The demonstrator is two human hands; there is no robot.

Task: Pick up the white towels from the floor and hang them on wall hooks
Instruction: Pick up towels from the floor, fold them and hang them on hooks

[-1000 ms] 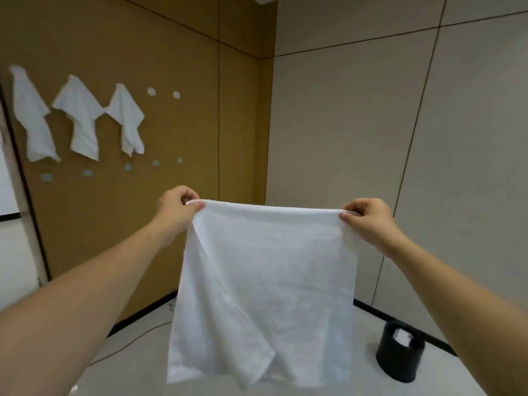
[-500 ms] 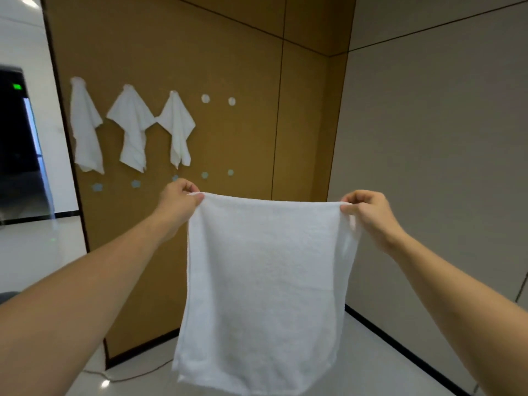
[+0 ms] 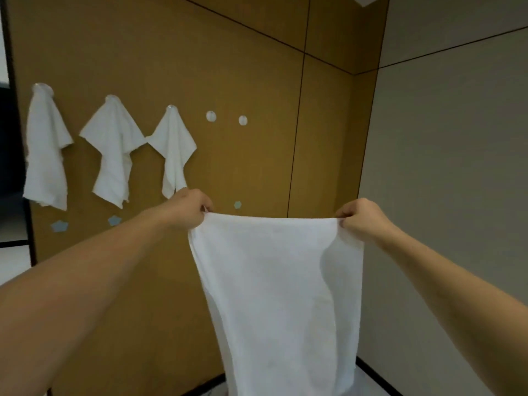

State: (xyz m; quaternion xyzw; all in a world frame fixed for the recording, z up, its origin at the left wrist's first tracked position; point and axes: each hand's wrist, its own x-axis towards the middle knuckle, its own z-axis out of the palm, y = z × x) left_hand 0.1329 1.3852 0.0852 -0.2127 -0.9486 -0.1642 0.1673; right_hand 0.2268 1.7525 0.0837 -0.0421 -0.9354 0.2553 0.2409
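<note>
- Two hands hold one white towel [image 3: 280, 295] by its top corners — the left hand [image 3: 190, 208] pinches the left corner between curled fingers and thumb, and the right hand [image 3: 360, 220] pinches the right corner the same way. No finger is spread on either hand.
- Between the hands the top edge runs almost straight, and the cloth hangs down flat in front of the person, off the floor and clear of the wall.
- Compared with a second ago, the view has swung left and closed in on the brown wall panel [image 3: 257, 81]: the hanging towels and hooks, small and off to the left then, now sit large just above the left hand. The black bin seen on the floor at that point is out of view.
- The grip itself has not changed; only the heading and the nearness have.
- Three white towels already hang from hooks: the left hung towel [image 3: 45, 150], the middle hung towel [image 3: 113, 150] and the right hung towel [image 3: 174, 150].
- Beside them, two round hooks are bare — the nearer free hook [image 3: 211, 116] and the farther free hook [image 3: 243, 120].
- My reading: the carry is nearly done, and the nearer free hook is the likely target; the towel must be raised well above its present height to catch there.
- Pale blue marks [image 3: 59, 225] dot the panel lower down; what they are I cannot tell.
</note>
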